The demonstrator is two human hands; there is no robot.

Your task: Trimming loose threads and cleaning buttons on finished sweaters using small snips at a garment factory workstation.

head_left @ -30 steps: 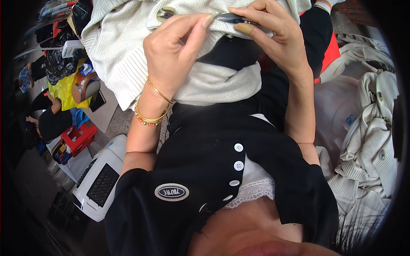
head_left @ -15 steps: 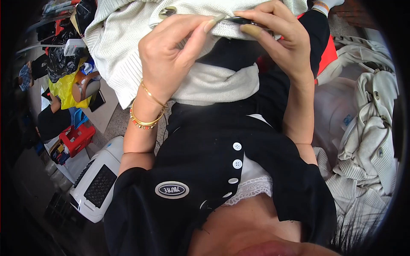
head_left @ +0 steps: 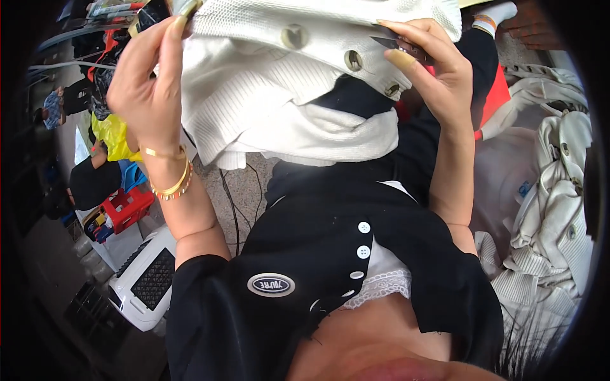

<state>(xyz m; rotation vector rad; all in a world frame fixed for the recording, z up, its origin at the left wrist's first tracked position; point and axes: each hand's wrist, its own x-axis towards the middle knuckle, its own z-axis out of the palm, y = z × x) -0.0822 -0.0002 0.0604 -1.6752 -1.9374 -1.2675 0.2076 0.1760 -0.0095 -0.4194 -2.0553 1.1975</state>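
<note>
A cream knitted cardigan [head_left: 279,108] with round buttons [head_left: 293,36] hangs between my two hands in front of my black top. My left hand [head_left: 149,89], with gold bangles at the wrist, grips the cardigan's left edge near the top. My right hand [head_left: 438,70] pinches the buttoned edge of the cardigan together with a small dark metal tool [head_left: 397,44]; what kind of tool it is I cannot tell.
A heap of cream knitted garments [head_left: 553,209] lies to my right. To my left stand a white machine with a dark grille [head_left: 143,279], a red crate [head_left: 127,206] and a yellow bag [head_left: 111,136]. Cables run over the speckled floor [head_left: 238,190].
My left hand has swung out to the left and up, spreading the cardigan wider. The garment now shows more of its buttoned front. My right hand stays on the edge with the tool.
</note>
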